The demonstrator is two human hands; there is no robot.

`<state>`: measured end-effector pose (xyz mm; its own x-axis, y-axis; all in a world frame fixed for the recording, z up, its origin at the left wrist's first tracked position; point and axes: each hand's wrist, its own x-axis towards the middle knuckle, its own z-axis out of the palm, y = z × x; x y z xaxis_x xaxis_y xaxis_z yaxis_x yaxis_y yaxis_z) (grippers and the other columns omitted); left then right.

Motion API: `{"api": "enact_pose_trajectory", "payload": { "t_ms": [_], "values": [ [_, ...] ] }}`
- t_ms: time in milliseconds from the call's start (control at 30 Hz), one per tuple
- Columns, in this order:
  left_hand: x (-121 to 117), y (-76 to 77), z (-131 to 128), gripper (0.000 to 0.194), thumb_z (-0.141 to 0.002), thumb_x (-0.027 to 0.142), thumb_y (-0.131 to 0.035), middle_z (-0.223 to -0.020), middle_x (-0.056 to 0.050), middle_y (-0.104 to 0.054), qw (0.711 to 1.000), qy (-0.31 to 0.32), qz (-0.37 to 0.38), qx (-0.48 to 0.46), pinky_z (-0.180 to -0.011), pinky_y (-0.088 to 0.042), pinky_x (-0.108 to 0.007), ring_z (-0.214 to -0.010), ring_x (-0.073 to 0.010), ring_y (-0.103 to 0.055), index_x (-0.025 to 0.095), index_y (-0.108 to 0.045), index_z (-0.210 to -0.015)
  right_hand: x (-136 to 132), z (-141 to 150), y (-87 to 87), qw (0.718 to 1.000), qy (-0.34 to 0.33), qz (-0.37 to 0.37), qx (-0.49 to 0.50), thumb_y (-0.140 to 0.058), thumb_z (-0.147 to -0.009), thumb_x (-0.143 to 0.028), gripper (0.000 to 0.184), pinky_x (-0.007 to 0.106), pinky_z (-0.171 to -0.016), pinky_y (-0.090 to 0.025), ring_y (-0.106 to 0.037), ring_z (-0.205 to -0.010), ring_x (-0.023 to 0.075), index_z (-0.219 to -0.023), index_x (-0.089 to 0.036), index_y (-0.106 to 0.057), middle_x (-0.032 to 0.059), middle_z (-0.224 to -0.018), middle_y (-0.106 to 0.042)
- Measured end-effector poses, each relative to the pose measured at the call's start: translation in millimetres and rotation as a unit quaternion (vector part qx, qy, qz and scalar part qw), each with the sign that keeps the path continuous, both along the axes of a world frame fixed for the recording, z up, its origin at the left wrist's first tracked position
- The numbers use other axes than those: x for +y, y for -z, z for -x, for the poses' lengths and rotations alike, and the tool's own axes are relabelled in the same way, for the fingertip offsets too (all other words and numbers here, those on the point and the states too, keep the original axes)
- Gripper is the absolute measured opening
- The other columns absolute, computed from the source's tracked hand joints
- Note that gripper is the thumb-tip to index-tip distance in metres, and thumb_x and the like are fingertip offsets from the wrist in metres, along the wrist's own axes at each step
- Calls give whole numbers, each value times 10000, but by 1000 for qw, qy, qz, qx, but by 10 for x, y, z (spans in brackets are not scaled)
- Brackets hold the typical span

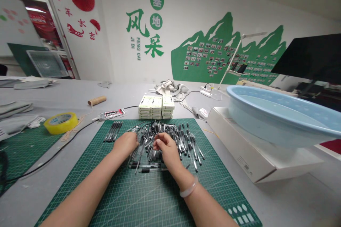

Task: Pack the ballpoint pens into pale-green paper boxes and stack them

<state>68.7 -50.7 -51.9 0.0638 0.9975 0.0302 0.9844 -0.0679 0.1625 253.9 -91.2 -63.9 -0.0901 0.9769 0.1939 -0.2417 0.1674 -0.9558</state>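
Observation:
A loose heap of clear pens with black caps (182, 142) lies on the green cutting mat (149, 198). My left hand (126, 145) is closed at the heap's left side, its fingertips turned away among the pens, so what it grips is hidden. At the middle of the heap, my right hand (167, 149) has thumb and fingers pinched together; whatever is between them is too small to make out. A neat row of pens (113, 132) lies left of the heap. Several pens lie crosswise just in front of my hands.
Stacked small white boxes (150, 106) stand behind the heap. On the left are yellow tape (61, 123), a glue tube (112, 114) and a black cable (53, 160). At right, a blue basin (277, 120) rests on a white carton (255, 159). Grey cloths (170, 87) lie behind.

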Motion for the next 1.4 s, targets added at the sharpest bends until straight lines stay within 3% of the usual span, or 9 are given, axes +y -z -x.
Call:
{"api": "enact_pose_trajectory", "payload": {
  "t_ms": [500,567,633,700,800,867,967,1067,1400],
  "values": [
    [-76,-41,-93,124,-696,177,-522,-868,-158,-697,1000,-10,3,9,-616,-430,-316,-816,-288,-650,166,-643,-723,-6,-9,5,998,24,-21,-56,-504,-788,-204,105,260,-590,-446,-560,-593,138,-867,-182,-571,-8,-690,-594],
    [-54,-79,-75,108,-705,196,-522,-815,-136,-695,999,-18,-38,-30,-621,-429,-316,-786,-277,-645,174,-627,-693,-4,-16,11,995,34,-29,-84,-491,-791,-190,115,259,-587,-441,-556,-586,137,-869,-186,-575,-10,-691,-598],
    [-33,-160,-54,88,-710,225,-539,-738,-92,-688,988,-17,-69,-134,-620,-436,-302,-731,-246,-639,187,-618,-706,-1,-25,19,991,45,-38,-118,-480,-792,-174,128,252,-575,-430,-541,-569,131,-862,-189,-586,-14,-687,-600],
    [-21,-265,-38,103,-715,273,-570,-677,-49,-673,951,3,-49,-304,-592,-448,-277,-679,-214,-631,192,-620,-756,1,-33,28,987,52,-44,-148,-470,-792,-162,150,244,-556,-413,-519,-549,125,-855,-194,-602,-18,-679,-600],
    [-26,-397,-30,226,-695,356,-648,-701,-22,-661,835,37,4,-550,-575,-471,-256,-670,-179,-617,178,-645,-835,1,-35,43,981,59,-56,-179,-465,-794,-154,183,237,-545,-392,-502,-542,121,-872,-200,-625,-20,-681,-606],
    [-35,-436,-34,291,-661,364,-706,-750,-20,-656,767,36,18,-640,-610,-486,-253,-691,-155,-606,166,-668,-872,-1,-30,51,978,61,-64,-187,-468,-796,-153,194,235,-551,-389,-506,-553,122,-890,-200,-631,-18,-691,-612],
    [-45,-435,-45,317,-643,336,-747,-786,-22,-644,718,30,34,-694,-648,-496,-249,-702,-129,-592,155,-686,-895,-6,-24,54,976,63,-71,-198,-473,-799,-154,197,232,-560,-387,-517,-574,126,-901,-200,-636,-15,-700,-616],
    [-52,-421,-59,306,-653,331,-747,-772,-24,-629,717,37,36,-695,-647,-504,-252,-701,-126,-579,149,-690,-892,-14,-23,47,971,66,-79,-214,-477,-801,-153,199,231,-584,-389,-538,-623,135,-904,-203,-640,-11,-712,-622],
    [-125,-488,-90,241,-668,338,-702,-750,-19,-634,786,86,43,-610,-585,-497,-263,-624,-137,-553,167,-686,-837,-36,-36,27,946,98,-119,-285,-502,-803,-153,191,286,-700,-400,-579,-771,184,-896,-226,-652,16,-811,-656]
  ]
}}
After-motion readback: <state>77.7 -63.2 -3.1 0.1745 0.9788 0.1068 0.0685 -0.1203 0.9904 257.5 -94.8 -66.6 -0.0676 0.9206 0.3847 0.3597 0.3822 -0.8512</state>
